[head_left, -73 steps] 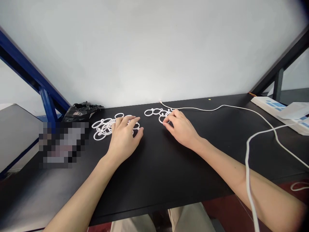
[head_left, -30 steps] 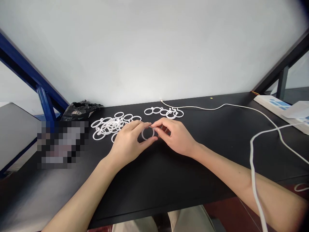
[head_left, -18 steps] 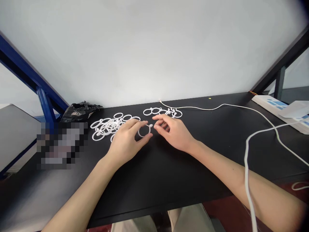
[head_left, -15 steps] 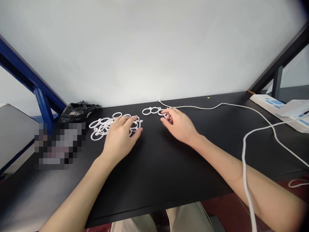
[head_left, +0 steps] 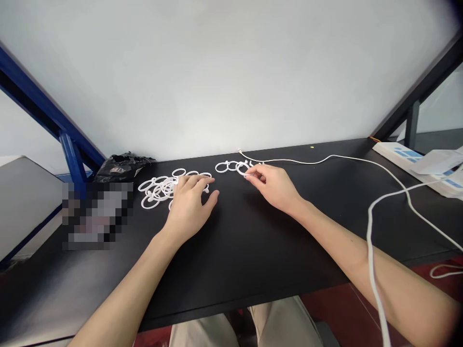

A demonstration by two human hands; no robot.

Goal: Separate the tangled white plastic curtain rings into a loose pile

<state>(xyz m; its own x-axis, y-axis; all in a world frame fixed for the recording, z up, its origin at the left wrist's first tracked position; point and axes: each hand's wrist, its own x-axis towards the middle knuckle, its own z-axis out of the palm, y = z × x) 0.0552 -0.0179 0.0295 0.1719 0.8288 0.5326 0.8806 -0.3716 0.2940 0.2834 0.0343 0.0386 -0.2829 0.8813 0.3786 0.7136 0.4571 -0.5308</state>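
Note:
A loose pile of white plastic rings (head_left: 157, 189) lies on the black table (head_left: 235, 250) at the left. My left hand (head_left: 190, 205) rests flat on the pile's right edge, fingers stretched out over the rings. A short row of linked white rings (head_left: 228, 167) lies further back in the middle. My right hand (head_left: 275, 185) is at the right end of that row, its thumb and fingers pinched on a white ring (head_left: 242, 168).
A crumpled black plastic bag (head_left: 121, 165) sits at the back left by a blue frame post (head_left: 72, 161). A white cable (head_left: 369, 193) runs across the right of the table. A white power strip (head_left: 415, 161) lies at the far right.
The ring held between both hands near the table's middle has gone to the linked row with my right hand. My left hand moved back onto the pile.

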